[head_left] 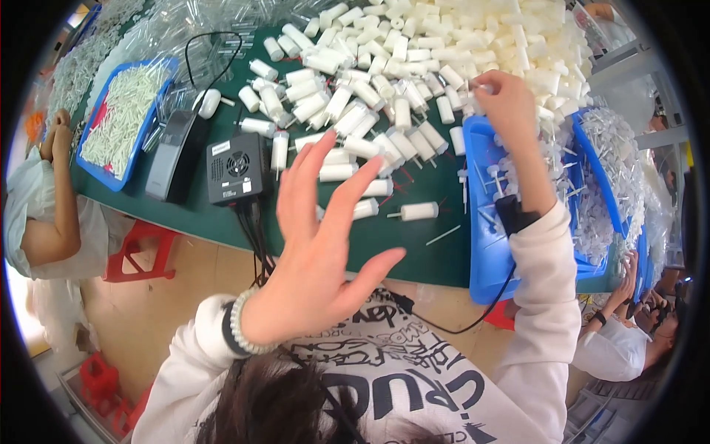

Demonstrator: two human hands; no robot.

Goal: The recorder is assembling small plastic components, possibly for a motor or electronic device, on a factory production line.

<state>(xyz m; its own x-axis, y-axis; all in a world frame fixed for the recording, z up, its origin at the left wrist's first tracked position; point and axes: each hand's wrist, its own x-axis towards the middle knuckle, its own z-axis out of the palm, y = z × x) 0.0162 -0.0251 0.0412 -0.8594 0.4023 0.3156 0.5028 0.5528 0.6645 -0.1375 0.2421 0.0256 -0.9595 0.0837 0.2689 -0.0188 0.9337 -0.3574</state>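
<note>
My left hand (pixel 318 222) is raised over the table's near edge, fingers spread and holding nothing. Below and beyond its fingertips lie white cylinders (pixel 338 102) with clear end caps and thin stems, several of them loose. One such cylinder (pixel 418 212) rests apart, to the right of that hand. My right hand (pixel 509 103) reaches to the far right, thumb and fingertips pinched together at the edge of the heap. Whatever is between those fingertips is too small to make out. Under my right forearm sits a blue tray (pixel 481 259) with clear plastic pieces on white stems (pixel 494 181).
A large heap of cream-white cylinders (pixel 458 37) covers the back. To the left are a black fan box (pixel 237 169), a dark grey device (pixel 171 159) and a blue tray of thin white sticks (pixel 124 118). A cable hangs from my right wrist. Other people sit at both sides.
</note>
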